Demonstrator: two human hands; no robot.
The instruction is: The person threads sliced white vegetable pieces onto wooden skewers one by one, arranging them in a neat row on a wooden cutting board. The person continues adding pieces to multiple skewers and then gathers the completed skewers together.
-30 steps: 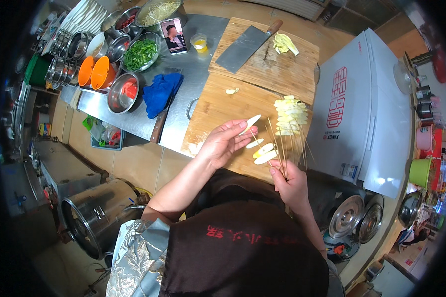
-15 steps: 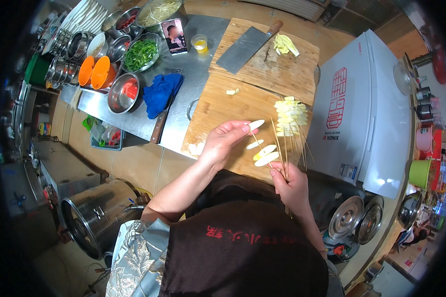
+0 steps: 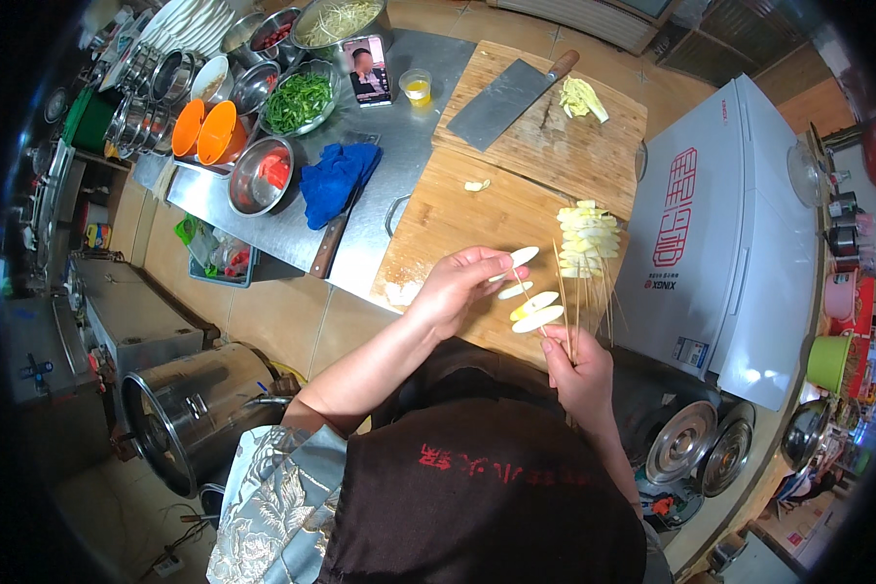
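Note:
Between the thumb and fingers of my left hand [image 3: 457, 289] is an oval, pale yellow vegetable slice [image 3: 525, 256], held at the upper end of a thin wooden skewer [image 3: 523, 282]. Two more slices [image 3: 537, 319] sit lower on that skewer, near my right hand [image 3: 580, 364]. My right hand is closed around the lower end of this skewer and a few other bare skewers [image 3: 557, 277]. A further slice [image 3: 516, 290] shows just below my left fingers; whether it is threaded, I cannot tell. Beside them on the cutting board [image 3: 448, 224] lie several filled skewers [image 3: 590, 238] in a pile.
A cleaver [image 3: 499, 103] and a yellowish leafy piece [image 3: 582, 99] rest on the farther board [image 3: 608, 146]. On the left stand a phone [image 3: 367, 71], a small cup [image 3: 416, 88], a blue cloth [image 3: 336, 182] over a knife [image 3: 330, 243], and bowls. A white freezer [image 3: 696, 224] borders the right.
The whole view has shifted, so the boards and hands appear farther right. My left hand and its slice are slightly closer to the other threaded slices. Both grips stay the same.

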